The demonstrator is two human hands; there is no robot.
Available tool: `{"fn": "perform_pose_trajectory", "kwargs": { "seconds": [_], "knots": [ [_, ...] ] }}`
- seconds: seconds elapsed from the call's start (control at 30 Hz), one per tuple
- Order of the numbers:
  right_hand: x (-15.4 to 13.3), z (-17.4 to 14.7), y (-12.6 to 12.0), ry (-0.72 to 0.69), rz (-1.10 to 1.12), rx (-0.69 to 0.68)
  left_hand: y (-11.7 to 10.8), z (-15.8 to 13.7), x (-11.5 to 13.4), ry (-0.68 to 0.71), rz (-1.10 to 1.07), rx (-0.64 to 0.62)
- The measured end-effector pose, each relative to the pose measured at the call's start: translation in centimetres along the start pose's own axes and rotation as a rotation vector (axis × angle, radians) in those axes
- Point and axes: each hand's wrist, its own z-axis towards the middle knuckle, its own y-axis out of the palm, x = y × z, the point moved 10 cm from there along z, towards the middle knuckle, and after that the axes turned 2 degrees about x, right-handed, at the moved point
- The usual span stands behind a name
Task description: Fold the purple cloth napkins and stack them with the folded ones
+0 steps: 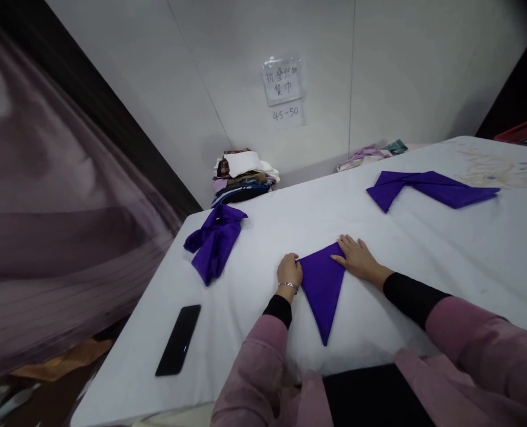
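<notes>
A purple cloth napkin (323,281), folded into a triangle, lies flat in front of me with its point towards my body. At its upper left corner is my left hand (289,271), its fingers curled in and closed on the edge; the fingertips are partly hidden. My right hand (355,257) rests on the upper right corner, palm down, with fingers stretched out and the thumb lying on the cloth. Another purple napkin (216,240) sits crumpled to the left. On the right, a further purple napkin (428,185) is loosely folded into a long, bent shape.
A black phone (178,340) lies near the left edge of the white-covered table (245,332). Beyond the far edge are a stack of folded clothes (241,178) and some pale purple cloth (365,156). Paper signs (283,83) hang on the wall. A curtain (67,178) hangs at left.
</notes>
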Motion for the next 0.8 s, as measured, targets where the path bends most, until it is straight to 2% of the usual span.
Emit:
{"fn": "perform_pose_trajectory", "kwargs": {
  "seconds": [0.1, 0.27, 0.4, 0.53, 0.67, 0.8],
  "knots": [
    [-0.3, 0.3, -0.3, 0.000, 0.021, -0.016, 0.0, -0.1, -0.1, -0.007, -0.006, 0.012],
    [-2.7, 1.6, -1.5, -0.120, 0.109, 0.011, -0.2, -0.5, 0.0, 0.001, -0.023, 0.019],
    [-2.8, 3.5, -1.2, -0.040, 0.195, -0.044, -0.2, -0.6, -0.1, 0.005, -0.028, 0.031],
    [-3.3, 4.4, -0.3, -0.025, 0.230, -0.083, -0.1, -0.6, -0.1, 0.015, -0.031, 0.045],
    [-3.5, 4.8, 0.3, -0.011, 0.230, -0.078, 0.0, -0.6, -0.1, 0.030, -0.038, 0.053],
    [-3.2, 4.5, -0.4, 0.004, 0.222, -0.035, 0.1, -0.6, -0.1, 0.036, -0.050, 0.049]
  ]
}}
